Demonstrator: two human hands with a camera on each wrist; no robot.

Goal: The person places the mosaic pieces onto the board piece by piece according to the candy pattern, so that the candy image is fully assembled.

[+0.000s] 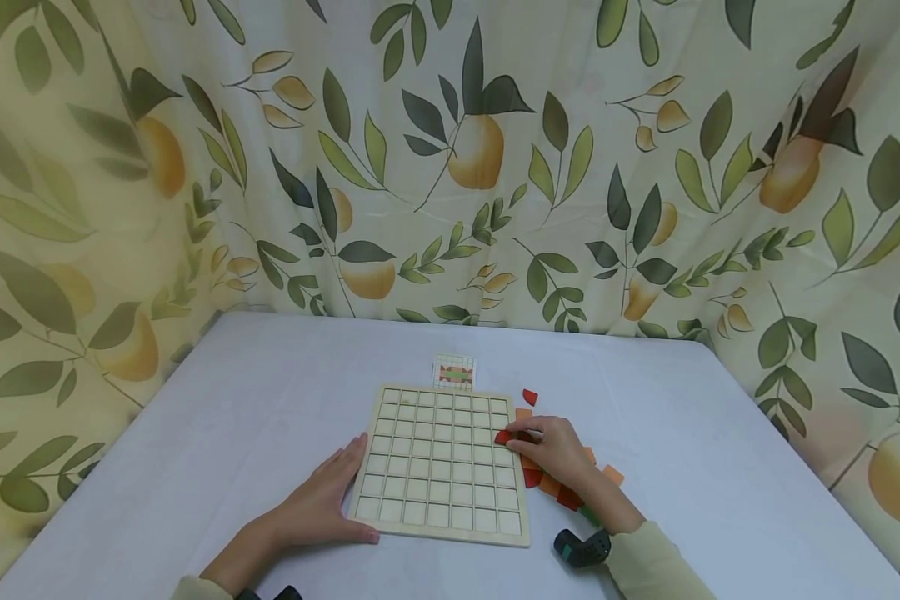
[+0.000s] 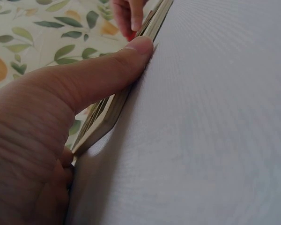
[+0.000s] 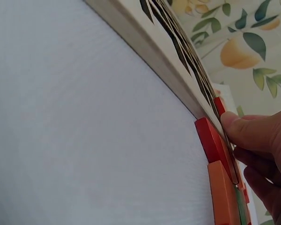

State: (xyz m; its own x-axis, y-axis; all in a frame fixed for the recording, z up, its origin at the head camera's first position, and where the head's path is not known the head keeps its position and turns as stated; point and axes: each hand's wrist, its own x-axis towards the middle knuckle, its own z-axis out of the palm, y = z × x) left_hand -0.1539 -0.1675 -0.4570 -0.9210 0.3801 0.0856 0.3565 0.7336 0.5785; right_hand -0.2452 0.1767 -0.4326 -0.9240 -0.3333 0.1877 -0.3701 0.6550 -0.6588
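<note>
My right hand [image 1: 551, 454] pinches 1 red piece [image 1: 502, 437] between thumb and fingertip, with the piece poking out leftward past the tips. It sits over the right-hand column of the grid board [image 1: 442, 533], in that column's farther half, just inside the rim. That is the relation to mind: the cells spread out to the left of my pinch, while the loose orange pieces [image 1: 549, 485] and a green piece [image 1: 588, 515] lie outside the board's right edge, beneath and beside my right hand and forearm. The red piece is too small for me to make out a clear long axis, and I can't tell whether it touches the cell under it. My right hand is clearly nearer to it; my left hand [image 1: 322, 500] is across the board, fingers laid along the left side and thumb against the near edge, bracing the corner rather than curling round anything. Another red piece [image 1: 530, 397] lies apart, just off the board's far right corner, and a small patterned card [image 1: 454, 372] lies at the far edge, right of its middle
</note>
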